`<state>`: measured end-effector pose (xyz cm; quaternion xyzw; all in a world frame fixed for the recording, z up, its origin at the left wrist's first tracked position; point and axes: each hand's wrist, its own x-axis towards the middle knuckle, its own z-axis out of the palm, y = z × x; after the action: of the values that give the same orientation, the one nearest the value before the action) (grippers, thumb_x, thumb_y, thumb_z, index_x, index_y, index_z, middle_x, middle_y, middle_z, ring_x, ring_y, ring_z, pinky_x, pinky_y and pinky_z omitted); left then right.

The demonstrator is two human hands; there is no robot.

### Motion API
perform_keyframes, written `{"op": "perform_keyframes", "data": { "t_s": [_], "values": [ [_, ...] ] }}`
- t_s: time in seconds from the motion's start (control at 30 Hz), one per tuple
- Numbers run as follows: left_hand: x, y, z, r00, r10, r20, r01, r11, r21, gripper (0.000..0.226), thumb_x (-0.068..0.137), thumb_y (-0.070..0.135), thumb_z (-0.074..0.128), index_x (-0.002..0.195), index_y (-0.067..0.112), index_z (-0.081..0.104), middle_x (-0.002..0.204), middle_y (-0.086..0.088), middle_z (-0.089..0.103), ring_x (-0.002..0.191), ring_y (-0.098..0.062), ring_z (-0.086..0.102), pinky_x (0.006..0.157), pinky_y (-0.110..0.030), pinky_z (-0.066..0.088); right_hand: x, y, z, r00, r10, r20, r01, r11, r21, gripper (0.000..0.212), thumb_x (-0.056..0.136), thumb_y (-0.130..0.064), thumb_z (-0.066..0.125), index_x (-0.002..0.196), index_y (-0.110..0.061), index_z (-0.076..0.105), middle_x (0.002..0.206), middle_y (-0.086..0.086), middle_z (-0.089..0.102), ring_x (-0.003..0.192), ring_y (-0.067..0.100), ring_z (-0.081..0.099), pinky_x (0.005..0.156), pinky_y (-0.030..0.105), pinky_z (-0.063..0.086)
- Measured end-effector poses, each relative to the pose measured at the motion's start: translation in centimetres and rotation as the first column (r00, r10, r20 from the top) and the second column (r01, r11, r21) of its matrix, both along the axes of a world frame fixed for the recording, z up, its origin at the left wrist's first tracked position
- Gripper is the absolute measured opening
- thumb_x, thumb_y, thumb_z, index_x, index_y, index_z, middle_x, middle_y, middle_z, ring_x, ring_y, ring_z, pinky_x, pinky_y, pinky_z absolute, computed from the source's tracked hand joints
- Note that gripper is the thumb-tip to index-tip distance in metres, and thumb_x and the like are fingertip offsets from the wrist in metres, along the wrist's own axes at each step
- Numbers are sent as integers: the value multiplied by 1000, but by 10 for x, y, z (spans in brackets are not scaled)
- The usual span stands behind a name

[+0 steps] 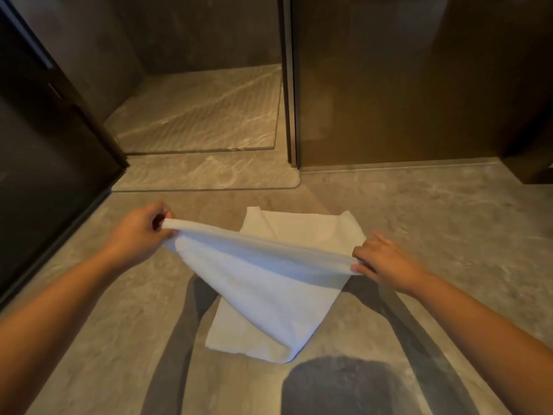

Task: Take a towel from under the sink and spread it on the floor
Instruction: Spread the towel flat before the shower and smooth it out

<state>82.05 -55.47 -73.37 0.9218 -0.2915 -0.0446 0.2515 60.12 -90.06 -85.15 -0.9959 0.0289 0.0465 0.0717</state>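
A white towel [269, 283] is stretched between my two hands above the grey stone floor [434, 235]. My left hand [140, 235] pinches one corner at the left. At the right, my right hand [383, 259] grips the other corner. The held edge runs taut between them. The rest of the towel hangs down and lies partly folded on the floor, with one end flat beyond the held edge and the other end flat below it. The sink is not in view.
A shower area with a raised stone threshold [206, 181] lies straight ahead. A dark glass panel [404, 85] with a metal frame stands at the right, and a dark door or panel [45, 145] at the left. Shadows of my arms and head fall on the floor.
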Motion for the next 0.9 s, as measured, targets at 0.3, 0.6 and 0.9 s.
{"op": "perform_keyframes", "data": {
  "t_s": [0.3, 0.6, 0.9],
  "values": [
    [-41, 51, -71, 988, -80, -130, 114, 954, 277, 39, 70, 5, 73, 58, 28, 44, 59, 4, 50, 58, -13, 46, 51, -25, 32, -46, 23, -41, 959, 278, -61, -284, 947, -152, 24, 55, -31, 80, 58, -23, 58, 63, -7, 63, 64, 15, 62, 66, 22, 53],
    [-74, 71, -88, 970, -230, -78, 240, 868, 435, 26, 74, 21, 71, 65, 27, 48, 74, -5, 63, 73, -24, 54, 66, -35, 42, -42, 13, -64, 985, 46, -169, -91, 960, -267, 11, 80, -27, 60, 87, -19, 60, 95, 1, 63, 96, 23, 56, 79, 34, 42],
    [-59, 76, -62, 985, -165, -52, 174, 943, 284, 30, 73, 2, 70, 68, 21, 48, 64, 0, 51, 58, -20, 49, 52, -24, 35, -42, 0, -12, 995, -24, 101, 29, 998, -52, 9, 73, -8, 69, 70, -7, 60, 72, 14, 65, 72, 33, 61, 64, 37, 46]
  ]
}}
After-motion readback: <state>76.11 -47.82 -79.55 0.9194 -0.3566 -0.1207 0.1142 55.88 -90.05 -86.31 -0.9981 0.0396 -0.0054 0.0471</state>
